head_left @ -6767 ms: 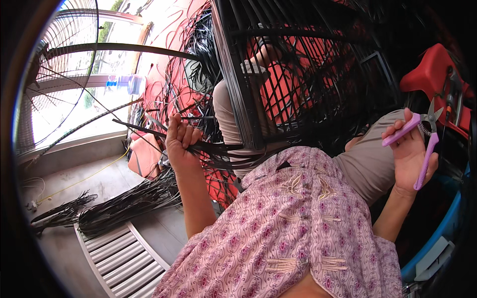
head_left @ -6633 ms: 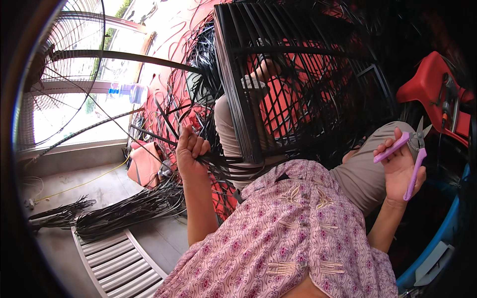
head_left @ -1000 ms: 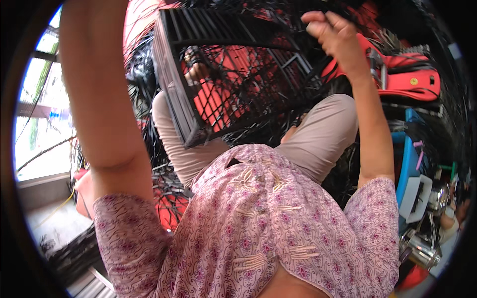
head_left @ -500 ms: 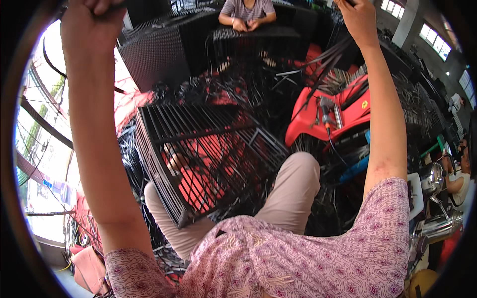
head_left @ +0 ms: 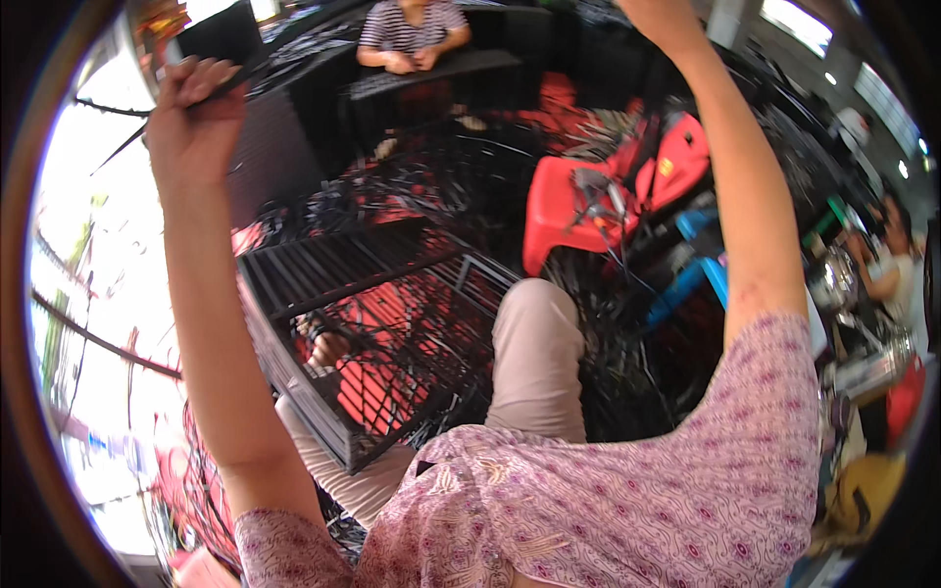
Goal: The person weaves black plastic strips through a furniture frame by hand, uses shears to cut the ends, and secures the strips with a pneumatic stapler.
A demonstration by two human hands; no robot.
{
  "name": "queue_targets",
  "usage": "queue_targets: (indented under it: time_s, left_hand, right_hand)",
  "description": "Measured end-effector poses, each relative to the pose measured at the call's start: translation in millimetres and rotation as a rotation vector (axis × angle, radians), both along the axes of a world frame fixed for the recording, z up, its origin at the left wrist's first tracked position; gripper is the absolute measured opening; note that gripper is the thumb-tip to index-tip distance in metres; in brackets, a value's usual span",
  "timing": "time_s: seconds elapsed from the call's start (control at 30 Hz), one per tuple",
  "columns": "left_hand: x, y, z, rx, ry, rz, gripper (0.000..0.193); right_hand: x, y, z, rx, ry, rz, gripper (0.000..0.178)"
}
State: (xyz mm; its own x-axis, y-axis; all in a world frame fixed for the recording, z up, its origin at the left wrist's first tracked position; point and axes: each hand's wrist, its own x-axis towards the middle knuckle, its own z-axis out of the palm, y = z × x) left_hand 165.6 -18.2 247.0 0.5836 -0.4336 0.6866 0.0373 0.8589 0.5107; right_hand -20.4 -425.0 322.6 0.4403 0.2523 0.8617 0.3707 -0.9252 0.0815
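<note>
My left hand (head_left: 199, 122) is raised at the upper left, its fingers curled around a thin black strip (head_left: 125, 147) whose tapered end sticks out to the left. My right hand (head_left: 662, 22) is raised at the top, where the picture's edge cuts off its fingers. Between my arms a black boxy frame (head_left: 343, 253) lies tilted against my left leg, with black strips wound in close rows over its upper side and crossing loosely over its open front. Neither hand touches it.
A red plastic chair (head_left: 564, 206) with a corded power tool (head_left: 613, 201) on it stands to the right. Loose black strips (head_left: 461, 162) cover the red-topped floor. Across from me a person in a striped shirt (head_left: 412, 29) works at a black woven box (head_left: 431, 83).
My view has swung, so the frame, chair and other person sit farther left. My left hand shows lower and more fully, while my right hand has slid farther past the top edge.
</note>
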Motion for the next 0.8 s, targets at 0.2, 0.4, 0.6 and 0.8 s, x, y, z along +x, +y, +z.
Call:
queue_targets:
  time_s: [0.2,0.4,0.6,0.8]
  left_hand:
    - [-34,-19,10,-0.011,0.017,-0.189,0.029]
    - [-56,-33,-14,-0.133,0.121,-0.192,0.022]
    - [-19,9,-40,-0.270,0.379,0.143,0.021]
    - [-8,11,-81,-0.298,0.439,-0.078,0.026]
  right_hand:
    - [-4,-40,-24,0.001,0.022,-0.041,0.015]
    - [-36,-68,-54,-0.365,-0.052,-0.142,0.017]
    - [-15,-97,-109,0.033,0.162,-0.188,0.018]
    - [-71,-93,-189,0.101,0.376,-0.222,0.015]
